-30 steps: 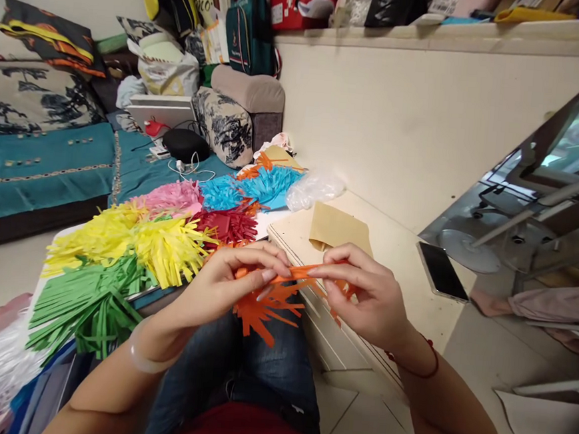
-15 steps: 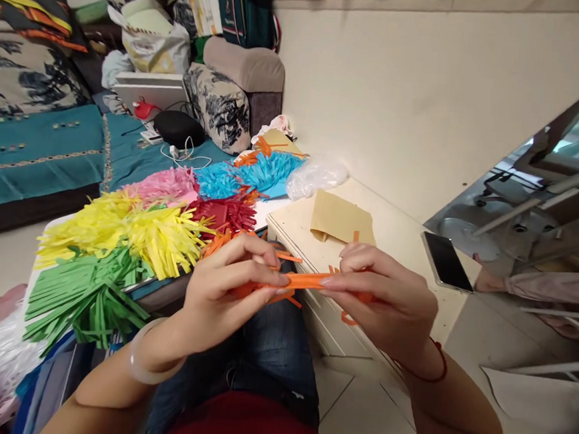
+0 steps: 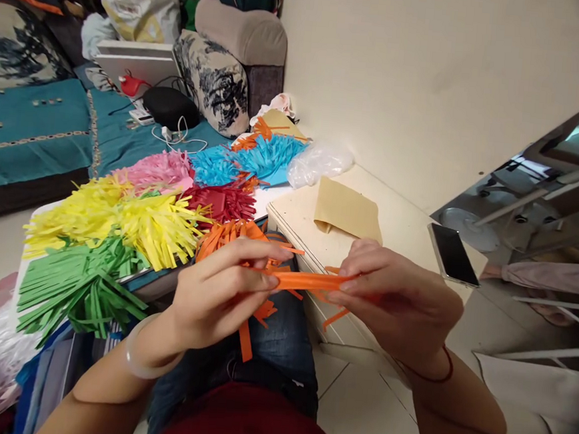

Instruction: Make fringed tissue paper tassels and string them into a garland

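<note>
An orange fringed paper tassel is stretched level between my two hands, its middle drawn into a narrow band. My left hand pinches the band's left end between thumb and fingers. At the other end my right hand pinches it, covering part of the fringe. Loose orange strips stick out around both hands and hang over my lap. More orange fringe shows just behind my left hand; whether it joins the held piece I cannot tell.
Green, yellow, pink, dark red and blue fringed paper lie on a white surface at left. A cream cabinet top carries tan paper, a clear plastic bag and a phone.
My hands have moved slightly apart, and a longer stretch of the orange band shows between them. Orange strips now hang lower over my lap. The view has tilted down a little.
</note>
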Demonstrator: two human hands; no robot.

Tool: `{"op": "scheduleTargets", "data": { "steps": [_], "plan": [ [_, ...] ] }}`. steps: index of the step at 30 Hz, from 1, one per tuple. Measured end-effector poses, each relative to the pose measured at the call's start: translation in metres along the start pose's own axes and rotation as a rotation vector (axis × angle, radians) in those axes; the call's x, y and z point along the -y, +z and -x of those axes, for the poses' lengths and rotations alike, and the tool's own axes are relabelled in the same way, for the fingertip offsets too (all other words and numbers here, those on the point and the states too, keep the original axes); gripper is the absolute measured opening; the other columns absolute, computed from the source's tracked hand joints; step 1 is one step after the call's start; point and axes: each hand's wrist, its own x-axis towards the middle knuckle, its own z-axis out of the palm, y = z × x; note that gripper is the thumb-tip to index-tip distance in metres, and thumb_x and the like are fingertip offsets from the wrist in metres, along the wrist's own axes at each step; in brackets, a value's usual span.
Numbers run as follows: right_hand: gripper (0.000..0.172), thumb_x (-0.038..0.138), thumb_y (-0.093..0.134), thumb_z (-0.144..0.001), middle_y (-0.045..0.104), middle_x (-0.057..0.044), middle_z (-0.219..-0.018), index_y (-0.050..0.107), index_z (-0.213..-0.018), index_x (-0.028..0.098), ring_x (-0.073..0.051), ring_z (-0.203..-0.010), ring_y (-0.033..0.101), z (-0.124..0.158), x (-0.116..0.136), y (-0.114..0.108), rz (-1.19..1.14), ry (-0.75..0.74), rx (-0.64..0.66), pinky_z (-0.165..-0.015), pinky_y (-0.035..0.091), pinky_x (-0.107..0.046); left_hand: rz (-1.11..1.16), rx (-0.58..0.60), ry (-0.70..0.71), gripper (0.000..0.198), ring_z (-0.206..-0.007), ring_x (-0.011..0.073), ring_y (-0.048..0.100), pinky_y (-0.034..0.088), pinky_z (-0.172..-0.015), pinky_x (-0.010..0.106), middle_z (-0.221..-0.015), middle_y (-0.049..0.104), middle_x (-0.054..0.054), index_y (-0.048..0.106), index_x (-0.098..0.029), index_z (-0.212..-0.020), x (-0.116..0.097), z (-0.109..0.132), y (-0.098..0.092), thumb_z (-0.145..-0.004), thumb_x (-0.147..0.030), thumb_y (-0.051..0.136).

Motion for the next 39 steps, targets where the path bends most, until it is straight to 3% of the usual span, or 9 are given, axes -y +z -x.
{"op": "scheduleTargets", "data": {
  "steps": [2, 5, 14, 19, 26, 31, 34, 37, 39],
  "plan": [
    [0.021, 0.011, 0.078, -0.070, 0.066, 0.000, -0.074, 0.069, -0.082, 0.025, -0.014, -0.064, 0.060, 0.000, -0.001, 0.000, 0.005, -0.039, -0.005, -0.065, 0.050, -0.035, 0.127, 0.050, -0.057, 0.016, -0.093, 0.0194, 0.066, 0.055, -0.069, 0.028, -0.109, 0.068, 0.011, 0.058, -0.017, -0.084, 0.001, -0.002, 0.000, -0.079, -0.002, 0.061],
    [0.022, 0.010, 0.078, -0.069, 0.067, 0.000, -0.073, 0.069, -0.082, 0.025, -0.013, -0.063, 0.060, -0.002, -0.002, -0.002, 0.008, -0.076, 0.009, -0.064, 0.050, -0.035, 0.189, 0.086, -0.122, 0.014, -0.080, 0.0158, 0.067, 0.054, -0.066, 0.025, -0.089, 0.070, 0.007, 0.058, -0.017, -0.080, 0.001, -0.006, -0.003, -0.079, -0.004, 0.063],
    [0.014, 0.010, 0.076, -0.072, 0.069, -0.002, -0.070, 0.071, -0.079, 0.021, -0.013, -0.062, 0.062, -0.007, -0.003, -0.005, 0.014, -0.043, 0.018, -0.063, 0.050, -0.033, 0.204, -0.021, -0.205, 0.013, -0.070, 0.0123, 0.065, 0.052, -0.065, 0.022, -0.072, 0.067, 0.002, 0.062, -0.016, -0.074, 0.001, -0.010, -0.002, -0.075, -0.008, 0.071],
    [0.014, 0.007, 0.074, -0.072, 0.071, -0.002, -0.074, 0.068, -0.071, 0.019, -0.014, -0.070, 0.067, -0.007, -0.004, 0.000, 0.030, 0.100, -0.029, -0.070, 0.055, -0.031, 0.106, -0.087, -0.188, 0.015, -0.070, 0.0124, 0.065, 0.051, -0.064, 0.023, -0.071, 0.066, 0.002, 0.060, -0.016, -0.074, 0.000, -0.008, 0.006, -0.075, -0.005, 0.069],
    [0.016, 0.009, 0.071, -0.074, 0.067, 0.000, -0.066, 0.060, -0.066, 0.018, -0.013, -0.065, 0.065, -0.006, -0.007, 0.010, -0.077, 0.276, -0.087, -0.062, 0.055, -0.027, 0.112, -0.129, -0.268, 0.016, -0.064, 0.0105, 0.062, 0.048, -0.058, 0.020, -0.067, 0.064, 0.000, 0.057, -0.016, -0.069, 0.001, -0.008, 0.014, -0.076, -0.008, 0.068],
    [0.014, 0.012, 0.074, -0.071, 0.066, 0.001, -0.072, 0.063, -0.075, 0.019, -0.011, -0.068, 0.064, -0.009, -0.013, 0.008, -0.073, 0.392, -0.115, -0.063, 0.054, -0.022, 0.134, -0.202, -0.359, 0.014, -0.064, 0.0091, 0.059, 0.047, -0.060, 0.019, -0.069, 0.062, -0.002, 0.054, -0.017, -0.074, 0.007, -0.008, 0.016, -0.079, -0.013, 0.067],
    [0.012, 0.017, 0.072, -0.074, 0.066, -0.001, -0.076, 0.066, -0.084, 0.018, -0.011, -0.068, 0.063, -0.012, -0.020, 0.004, -0.100, 0.485, -0.016, -0.064, 0.054, -0.022, 0.124, -0.159, -0.409, 0.011, -0.065, 0.0094, 0.060, 0.047, -0.060, 0.019, -0.072, 0.062, -0.002, 0.057, -0.018, -0.087, 0.015, -0.010, 0.015, -0.081, -0.017, 0.066],
    [0.013, 0.020, 0.069, -0.077, 0.063, 0.000, -0.070, 0.066, -0.089, 0.018, -0.009, -0.061, 0.059, -0.015, -0.024, 0.003, -0.132, 0.562, 0.062, -0.059, 0.051, -0.022, -0.067, -0.013, -0.315, 0.007, -0.071, 0.0118, 0.061, 0.047, -0.065, 0.022, -0.079, 0.067, 0.002, 0.063, -0.018, -0.093, 0.020, -0.011, 0.014, -0.087, -0.018, 0.058],
    [0.011, 0.020, 0.070, -0.076, 0.060, 0.002, -0.069, 0.064, -0.085, 0.018, -0.008, -0.060, 0.056, -0.016, -0.025, 0.003, -0.163, 0.578, 0.026, -0.057, 0.049, -0.021, -0.315, -0.021, -0.118, 0.012, -0.085, 0.0167, 0.061, 0.048, -0.079, 0.031, -0.090, 0.070, 0.005, 0.067, -0.021, -0.096, 0.017, -0.011, 0.015, -0.086, -0.020, 0.061]
  ]
}}
